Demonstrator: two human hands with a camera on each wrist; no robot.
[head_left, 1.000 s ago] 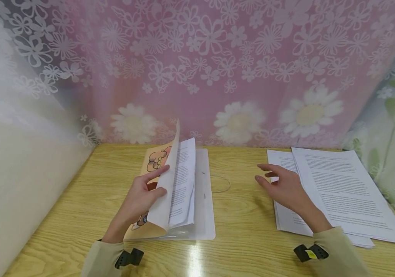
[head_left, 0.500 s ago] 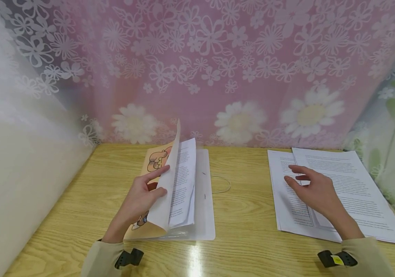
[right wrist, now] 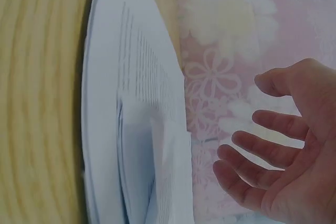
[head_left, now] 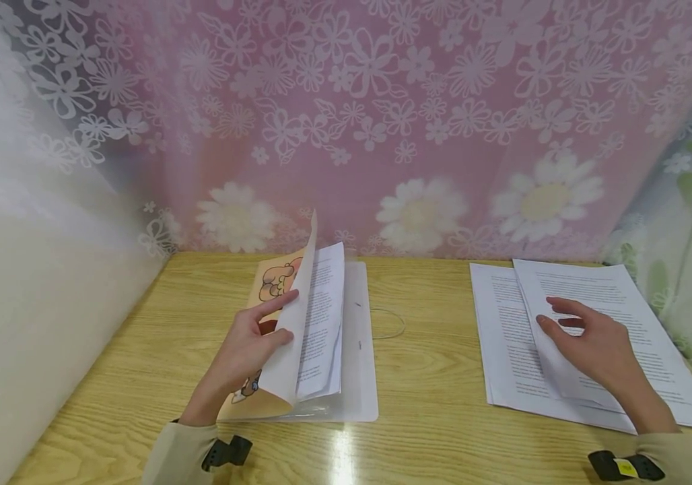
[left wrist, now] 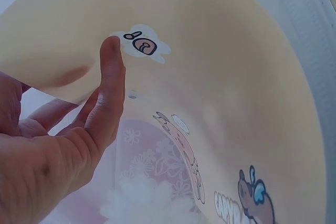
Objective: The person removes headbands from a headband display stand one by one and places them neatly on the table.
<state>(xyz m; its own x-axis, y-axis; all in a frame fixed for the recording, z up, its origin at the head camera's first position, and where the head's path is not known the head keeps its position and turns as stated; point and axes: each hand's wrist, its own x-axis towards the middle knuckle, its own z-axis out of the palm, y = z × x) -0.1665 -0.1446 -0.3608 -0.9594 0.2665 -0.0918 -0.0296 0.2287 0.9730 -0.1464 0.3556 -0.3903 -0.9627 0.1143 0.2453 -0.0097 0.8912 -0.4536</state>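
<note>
A folder (head_left: 358, 377) with a peach, cartoon-printed cover (head_left: 273, 279) lies left of centre in the head view. My left hand (head_left: 249, 343) holds the curled-back cover, with thumb and index finger against its white inner side. Printed sheets (head_left: 322, 316) show inside the folder. In the left wrist view, one finger (left wrist: 110, 77) lies along the peach surface. Over a stack of printed papers (head_left: 570, 283) on the right hovers my right hand (head_left: 600, 343). Its fingers (right wrist: 268, 148) are spread, loosely bent and hold nothing, apart from the sheets in the right wrist view.
A second paper stack (head_left: 497, 337) lies partly under the right one. A thin cord loop (head_left: 391, 323) sticks out from the folder's right side. The wood-grain table (head_left: 431, 404) ends at a pink flowered curtain (head_left: 346, 168), with pale sheeting (head_left: 49, 283) at left.
My right hand has moved rightward, from the left edge of the paper stacks to above the right stack. The left hand and the folder have stayed in place.
</note>
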